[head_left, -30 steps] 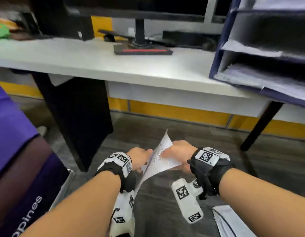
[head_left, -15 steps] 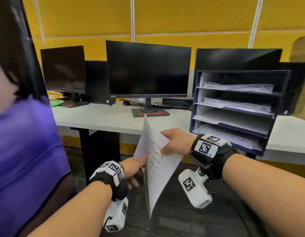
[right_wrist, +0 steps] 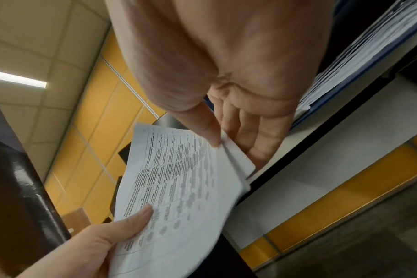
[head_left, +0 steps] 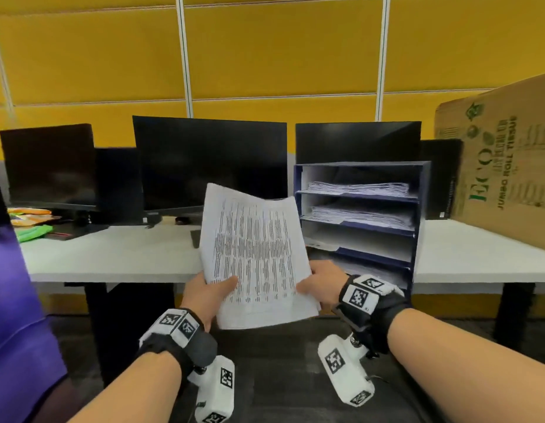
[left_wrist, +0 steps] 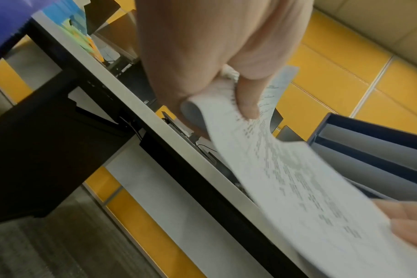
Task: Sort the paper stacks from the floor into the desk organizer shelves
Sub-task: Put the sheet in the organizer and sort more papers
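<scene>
The desk [head_left: 118,257] is in front of me, with the organizer [head_left: 418,227] standing on it at my right; its shelves already carry papers. I hold the stack [head_left: 256,254] upright between us, before the desk edge. My left hand [head_left: 201,296] pinches its lower left corner, thumb on the printed face. My right hand [head_left: 324,277] pinches the right edge, thumb in front, fingers [right_wrist: 250,131] straight behind.

Thin stack of white printed paper [head_left: 254,254], held near upright by its lower corners, in front of a dark-blue four-shelf desk organizer [head_left: 418,215] already containing papers.
</scene>
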Tool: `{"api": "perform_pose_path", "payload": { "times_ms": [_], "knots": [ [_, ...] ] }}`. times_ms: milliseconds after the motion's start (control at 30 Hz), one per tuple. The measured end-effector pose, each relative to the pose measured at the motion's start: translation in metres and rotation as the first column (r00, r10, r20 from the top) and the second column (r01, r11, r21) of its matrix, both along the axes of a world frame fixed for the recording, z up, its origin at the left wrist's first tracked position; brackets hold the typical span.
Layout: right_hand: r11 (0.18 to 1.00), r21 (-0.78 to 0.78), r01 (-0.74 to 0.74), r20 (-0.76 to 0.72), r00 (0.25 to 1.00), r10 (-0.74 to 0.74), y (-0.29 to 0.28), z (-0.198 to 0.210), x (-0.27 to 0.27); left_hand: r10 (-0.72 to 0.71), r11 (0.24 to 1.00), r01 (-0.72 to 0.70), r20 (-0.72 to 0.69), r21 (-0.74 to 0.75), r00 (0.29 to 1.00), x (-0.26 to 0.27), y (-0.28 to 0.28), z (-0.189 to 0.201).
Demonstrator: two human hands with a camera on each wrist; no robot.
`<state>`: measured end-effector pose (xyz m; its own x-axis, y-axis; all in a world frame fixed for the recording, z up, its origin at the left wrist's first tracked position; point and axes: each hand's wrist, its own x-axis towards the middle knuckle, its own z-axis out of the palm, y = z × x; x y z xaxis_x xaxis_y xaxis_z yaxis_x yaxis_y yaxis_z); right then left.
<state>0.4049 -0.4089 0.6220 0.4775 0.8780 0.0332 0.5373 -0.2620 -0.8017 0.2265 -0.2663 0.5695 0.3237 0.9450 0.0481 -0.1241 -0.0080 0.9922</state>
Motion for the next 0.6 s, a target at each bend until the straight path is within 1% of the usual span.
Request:
{"api": "perform_pose_path", "payload": {
  "times_ms": [33,67,100,133,167,233,300,367,400,467,533,567,600],
  "knots": [
    [1.000,-0.025,0.016,0.036,0.999,-0.015,0.002,-0.003,0.005,0.041,0.998,-0.040,-0.013,0.052,0.999,0.004,0.003,-0.001],
    [0.999,-0.034,0.032,0.035,0.999,-0.030,0.005,-0.007,0.011,0.082,0.993,-0.080,-0.013,0.082,0.997,0.007,0.007,-0.003],
    [0.998,-0.028,0.059,0.006,0.998,-0.059,0.009,-0.012,0.017,0.130,0.987,-0.129,-0.015,0.094,0.991,0.011,0.013,-0.005],
    [0.995,-0.029,0.095,0.025,0.995,-0.094,0.012,-0.015,0.024,0.175,0.981,-0.172,-0.020,0.090,0.984,0.016,0.020,-0.008],
    [0.989,-0.047,0.143,0.093,0.986,-0.138,0.014,-0.017,0.032,0.208,0.975,-0.205,-0.031,0.082,0.978,0.019,0.030,-0.011],
    [0.965,-0.146,0.217,0.314,0.935,-0.163,0.016,-0.019,0.049,0.241,0.969,-0.235,-0.084,0.075,0.967,0.029,0.054,-0.016],
    [0.930,-0.251,0.268,0.560,0.824,-0.086,0.014,-0.023,0.064,0.241,0.970,-0.234,-0.147,0.064,0.959,0.037,0.069,-0.014],
    [0.898,-0.307,0.315,0.673,0.739,-0.029,0.019,-0.028,0.079,0.243,0.970,-0.240,-0.186,0.037,0.952,0.048,0.088,-0.016],
    [0.885,-0.327,0.331,0.687,0.726,-0.017,0.022,-0.030,0.085,0.238,0.971,-0.238,-0.194,0.020,0.952,0.054,0.094,-0.017],
    [0.867,-0.344,0.361,0.681,0.732,-0.035,0.029,-0.034,0.098,0.233,0.970,-0.241,-0.227,-0.008,0.946,0.065,0.104,-0.015],
    [0.865,-0.352,0.359,0.645,0.762,-0.053,0.034,-0.034,0.110,0.224,0.970,-0.237,-0.175,-0.059,0.959,0.074,0.116,-0.014],
    [0.868,-0.363,0.338,0.624,0.780,-0.043,0.035,-0.033,0.115,0.230,0.968,-0.242,-0.156,-0.065,0.961,0.078,0.121,-0.013],
    [0.870,-0.384,0.310,0.600,0.800,-0.020,0.036,-0.032,0.119,0.241,0.967,-0.252,-0.175,-0.040,0.955,0.080,0.124,-0.009]
  ]
}}
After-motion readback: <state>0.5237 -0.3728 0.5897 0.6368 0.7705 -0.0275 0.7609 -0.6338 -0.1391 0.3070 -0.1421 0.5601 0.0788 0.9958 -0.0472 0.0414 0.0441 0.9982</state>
